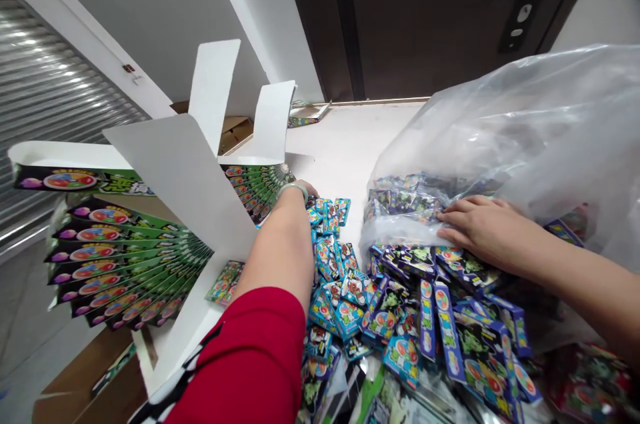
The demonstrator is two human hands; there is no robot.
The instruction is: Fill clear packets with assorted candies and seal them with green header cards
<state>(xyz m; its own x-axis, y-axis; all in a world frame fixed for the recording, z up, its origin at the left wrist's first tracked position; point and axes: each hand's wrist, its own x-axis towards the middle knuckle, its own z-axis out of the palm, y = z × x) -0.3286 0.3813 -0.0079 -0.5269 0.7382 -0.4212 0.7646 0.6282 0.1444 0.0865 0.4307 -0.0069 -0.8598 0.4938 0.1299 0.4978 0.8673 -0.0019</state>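
Note:
My left hand, with a pale bracelet at the wrist, reaches forward to the far end of a heap of small blue boxes. The forearm hides most of its fingers, so its grip does not show. Just left of it stands a fanned stack of green and black printed cartons. My right hand lies with its fingers stretched out on a clear plastic bag, near the bag's lower edge. Purple-edged small boxes spread below that hand, and more show through the plastic.
White card flaps stand up at left beside a larger carton fan. A brown cardboard box is at lower left. Behind the white surface is a dark door. A corrugated metal shutter lines the left side.

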